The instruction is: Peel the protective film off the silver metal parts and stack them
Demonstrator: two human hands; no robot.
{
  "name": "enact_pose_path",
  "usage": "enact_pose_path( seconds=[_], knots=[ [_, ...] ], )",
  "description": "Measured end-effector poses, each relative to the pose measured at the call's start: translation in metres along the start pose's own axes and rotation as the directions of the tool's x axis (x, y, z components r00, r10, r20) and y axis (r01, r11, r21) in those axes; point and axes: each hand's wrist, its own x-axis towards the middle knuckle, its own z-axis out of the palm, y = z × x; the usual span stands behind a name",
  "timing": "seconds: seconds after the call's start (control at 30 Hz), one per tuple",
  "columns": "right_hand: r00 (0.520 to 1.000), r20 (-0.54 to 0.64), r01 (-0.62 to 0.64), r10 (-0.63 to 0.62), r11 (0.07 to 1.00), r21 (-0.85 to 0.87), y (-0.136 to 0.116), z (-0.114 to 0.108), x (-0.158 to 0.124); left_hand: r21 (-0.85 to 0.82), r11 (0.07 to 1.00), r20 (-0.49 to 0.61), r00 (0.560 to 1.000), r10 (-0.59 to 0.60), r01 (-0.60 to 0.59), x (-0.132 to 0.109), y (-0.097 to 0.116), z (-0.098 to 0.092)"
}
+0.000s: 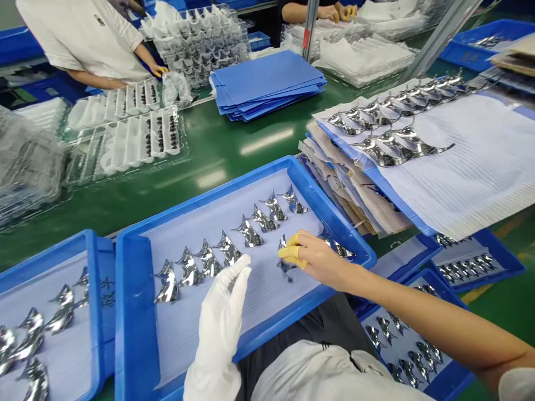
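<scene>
My left hand (pixel 223 314), in a white glove, hovers over the lined blue tray (pixel 196 209), thumb and fingertips brought together with nothing showing between them. Yellow finger covers are on the fingers of my right hand (pixel 311 257), which pinches a shiny curved metal piece (pixel 285 267) over the tray's right half. My fingers partly hide that piece. A slanting row of similar chrome pieces (pixel 209 259) lies on the white liner, running from the tray's left side towards its far corner. Another chrome piece (pixel 339 248) is partly covered behind my right wrist.
A second blue tray (pixel 98 312) with chrome pieces adjoins at left. At right, a sheet-covered stack (pixel 472 167) bears more pieces; lower trays (pixel 460 384) hold others. Blue sheets (pixel 267 81) and clear plastic trays (pixel 137 139) lie across the green table (pixel 217 145). Co-workers (pixel 92 44) stand opposite.
</scene>
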Motion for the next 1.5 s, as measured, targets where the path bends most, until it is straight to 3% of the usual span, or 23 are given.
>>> enact_pose_path(
  seconds=[0.1, 0.2, 0.3, 0.37, 0.57, 0.67, 0.77, 0.87, 0.93, 1.0, 1.2, 1.5],
  knots=[
    [0.954, -0.3, 0.161, -0.026, 0.886, 0.435, -0.036, -0.005, 0.009, -0.101, 0.995, 0.173, 0.984, 0.043, -0.025, -0.001, -0.001, 0.002],
    [0.943, -0.33, 0.179, 0.035, 0.785, 0.593, -0.063, -0.004, 0.012, -0.204, 0.979, 0.243, 0.968, 0.06, -0.01, -0.006, -0.005, 0.001],
    [0.96, -0.237, 0.036, 0.151, 0.771, 0.636, -0.074, -0.003, 0.009, -0.226, 0.972, 0.142, 0.985, 0.103, -0.069, -0.011, -0.008, -0.002],
    [0.976, -0.169, -0.003, 0.138, 0.782, 0.624, -0.077, -0.004, 0.007, -0.222, 0.971, 0.094, 0.989, 0.113, -0.09, -0.013, -0.009, -0.005],
    [0.973, -0.228, 0.116, -0.024, 0.91, 0.397, -0.079, -0.003, 0.003, -0.234, 0.971, 0.073, 0.996, 0.061, -0.042, -0.014, -0.004, -0.007],
    [0.983, -0.18, 0.068, 0.021, 0.878, 0.473, -0.08, -0.007, 0.003, -0.243, 0.969, 0.042, 0.998, 0.044, -0.032, -0.015, 0.001, -0.003],
    [0.974, 0.071, -0.204, 0.216, 0.688, 0.696, -0.079, -0.011, 0.005, -0.224, 0.974, -0.011, 1.0, 0.017, -0.019, -0.015, 0.01, -0.001],
    [0.871, 0.333, -0.46, 0.36, 0.363, 0.81, -0.078, -0.012, 0.008, -0.203, 0.979, -0.077, 0.997, -0.018, 0.002, -0.013, 0.015, -0.002],
    [0.82, 0.434, -0.52, 0.373, 0.168, 0.837, -0.078, -0.01, 0.01, -0.185, 0.982, -0.091, 0.995, -0.048, 0.031, -0.012, 0.014, -0.005],
    [0.796, 0.485, -0.535, 0.363, 0.046, 0.844, -0.077, -0.008, 0.012, -0.17, 0.984, -0.077, 0.994, -0.073, 0.058, -0.012, 0.01, -0.008],
    [0.808, 0.459, -0.489, 0.37, -0.015, 0.872, -0.077, -0.004, 0.016, -0.21, 0.977, 0.121, 0.993, -0.011, 0.036, -0.016, 0.009, 0.0],
    [0.798, 0.488, -0.466, 0.354, -0.15, 0.872, -0.081, 0.005, 0.018, -0.293, 0.952, 0.019, 0.996, -0.091, 0.092, -0.012, 0.01, -0.006]
  ],
)
